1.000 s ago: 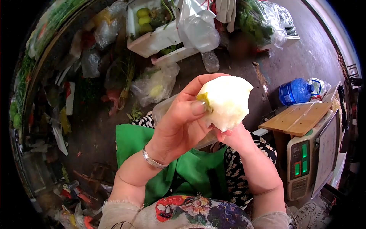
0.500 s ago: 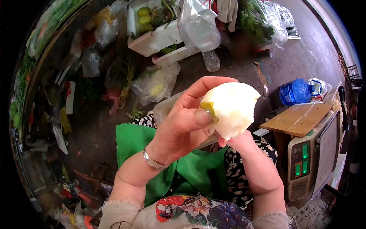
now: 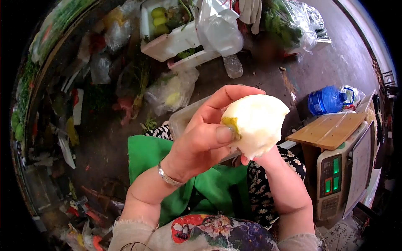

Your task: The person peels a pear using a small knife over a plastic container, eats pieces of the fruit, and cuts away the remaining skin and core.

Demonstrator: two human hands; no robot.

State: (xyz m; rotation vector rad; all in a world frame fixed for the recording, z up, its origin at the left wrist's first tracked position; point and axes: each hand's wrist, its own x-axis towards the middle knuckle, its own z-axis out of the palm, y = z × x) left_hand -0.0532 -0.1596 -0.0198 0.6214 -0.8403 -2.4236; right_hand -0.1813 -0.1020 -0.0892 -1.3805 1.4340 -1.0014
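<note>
A peeled white fruit (image 3: 259,123) with a small patch of yellow-green skin at its left side is held up in the middle of the view. My left hand (image 3: 213,129) grips it from the left, thumb on the skin patch and fingers round the back. Behind and below the fruit is my right hand (image 3: 266,161), mostly hidden by it; a fingertip shows under the fruit's lower edge, and I cannot make out what the hand holds. A clear plastic container (image 3: 180,118) lies beneath, partly covered by my left hand. Green cloth (image 3: 146,157) covers my lap.
A digital scale (image 3: 331,184) with a wooden board (image 3: 328,129) stands at the right, near a blue water jug (image 3: 326,100). Ahead are a white foam box (image 3: 171,46) with green fruit and bagged leafy greens (image 3: 284,27). A plastic bag (image 3: 171,94) lies on the floor.
The fruit and my left hand have moved slightly right and down. My left hand still grips the fruit, and my right hand stays behind it.
</note>
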